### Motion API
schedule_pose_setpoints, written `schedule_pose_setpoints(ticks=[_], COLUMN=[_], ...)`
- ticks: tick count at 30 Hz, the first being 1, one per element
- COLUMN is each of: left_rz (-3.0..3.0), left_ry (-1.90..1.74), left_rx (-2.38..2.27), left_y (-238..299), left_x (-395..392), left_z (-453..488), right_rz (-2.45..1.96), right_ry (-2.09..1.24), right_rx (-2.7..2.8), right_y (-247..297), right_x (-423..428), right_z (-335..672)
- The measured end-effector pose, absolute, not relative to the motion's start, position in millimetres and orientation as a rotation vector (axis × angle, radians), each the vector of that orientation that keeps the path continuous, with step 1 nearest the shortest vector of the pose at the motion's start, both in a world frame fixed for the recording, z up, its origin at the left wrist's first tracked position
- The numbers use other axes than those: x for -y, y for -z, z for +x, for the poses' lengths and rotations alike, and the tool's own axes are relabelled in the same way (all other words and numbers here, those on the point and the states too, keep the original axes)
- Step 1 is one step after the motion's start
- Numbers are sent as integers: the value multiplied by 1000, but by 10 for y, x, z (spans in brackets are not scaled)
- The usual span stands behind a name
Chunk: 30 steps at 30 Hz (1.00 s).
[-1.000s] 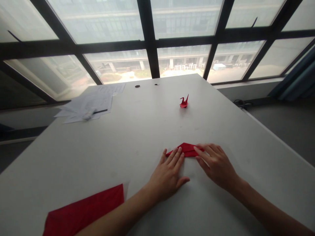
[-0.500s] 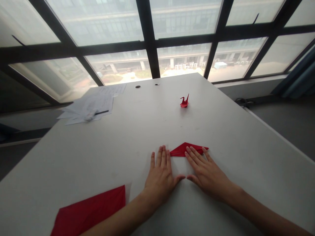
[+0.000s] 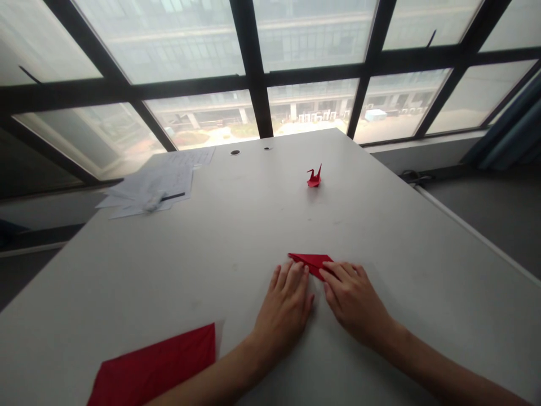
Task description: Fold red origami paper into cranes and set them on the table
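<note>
A narrow piece of folded red paper (image 3: pixel 311 260) lies at an angle on the white table in front of me, its thin tip pointing left. At its lower left edge, the curled fingertips of my left hand (image 3: pixel 285 301) press on the paper, the fingers close together and the thumb lower down. My right hand (image 3: pixel 357 296) is closed over the paper's right end, with thumb and fingers gripping it; that end is hidden under the fingers. Farther back stands a small red origami crane (image 3: pixel 314 179), touched by neither hand.
A larger red sheet (image 3: pixel 156 363) lies at the front left, partly behind my left forearm. White papers (image 3: pixel 156 180) with a dark pen (image 3: pixel 173 196) lie at the back left of the white table (image 3: pixel 236 225). Windows stand beyond the far edge.
The folded paper has been turned, and its left tip now points up and left. Both hands went from flat and spread to curled fingers; the left hand moved right onto the paper.
</note>
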<state>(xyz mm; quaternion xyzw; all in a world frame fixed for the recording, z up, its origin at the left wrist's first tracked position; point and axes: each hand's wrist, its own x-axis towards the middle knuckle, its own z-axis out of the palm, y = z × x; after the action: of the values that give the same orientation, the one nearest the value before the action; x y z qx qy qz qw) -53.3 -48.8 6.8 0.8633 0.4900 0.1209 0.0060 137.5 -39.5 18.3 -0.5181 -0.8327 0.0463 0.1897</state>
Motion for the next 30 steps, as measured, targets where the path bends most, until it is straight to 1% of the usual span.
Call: schedule_pose_setpoints(ticks=[5,9,19,23,27,30], left_rz=[2648,2595,2640,2642,2639,2609], left_ry=[-418,-456,-461,-430,-426,-438], left_rx=[-1398,-1329,-1282,-1297,-1270,-1268], left_y=[-53,-48,-110,-100,-128,-148], left_x=[367,333,312,310,315,301], left_z=[-582,-598,-614,-619,-611,-611], right_rz=[-1590,-1587,-1561,-1434,-1211,-1197], right_ry=[-237,-376,-540,-531,-445,-343], right_rx=[2021,1993,1858,1892,2105,2264], right_y=[-95,-22,-91,-107,-135,-163], right_x=[148,73,133,177,223,241], right_z=[1529,1553,1483,1452,1427,1430])
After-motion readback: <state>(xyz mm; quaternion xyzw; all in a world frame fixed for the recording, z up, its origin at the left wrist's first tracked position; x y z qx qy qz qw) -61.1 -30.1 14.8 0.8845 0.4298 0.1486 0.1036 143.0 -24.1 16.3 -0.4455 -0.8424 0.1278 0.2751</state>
